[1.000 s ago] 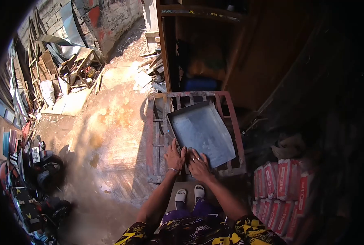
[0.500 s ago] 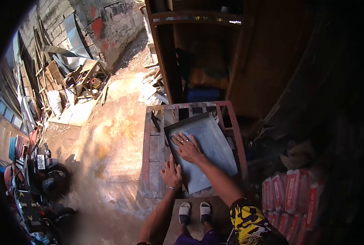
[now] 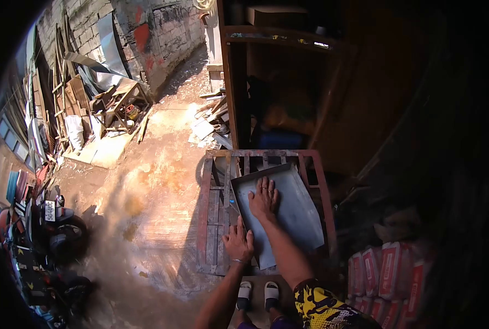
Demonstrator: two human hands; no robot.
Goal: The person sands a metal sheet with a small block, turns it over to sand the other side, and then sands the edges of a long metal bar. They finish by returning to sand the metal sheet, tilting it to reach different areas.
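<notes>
A grey sheet-metal tray (image 3: 295, 215), with raised edges along its far and left sides, rests at a slant on a slatted metal stand (image 3: 203, 219). My right hand (image 3: 263, 200) lies flat inside the tray near its far left corner, fingers stretched toward the far rim. Just outside the left rim is my left hand (image 3: 238, 244), its index finger pointing along the edge and the thumb apart, touching the tray's side. Neither hand grasps anything.
Behind the stand rises a dark wooden cabinet (image 3: 237, 98). Red-and-white bags (image 3: 390, 268) are stacked at the right. Motorcycles (image 3: 41, 247) stand at the left. Scrap wood and metal sheets (image 3: 82, 98) lean on a block wall. My slippered feet (image 3: 258, 293) are below the stand.
My right hand has turned to point toward the far rim and slid on the tray. My left hand stays at the left edge. The whole view has shifted slightly.
</notes>
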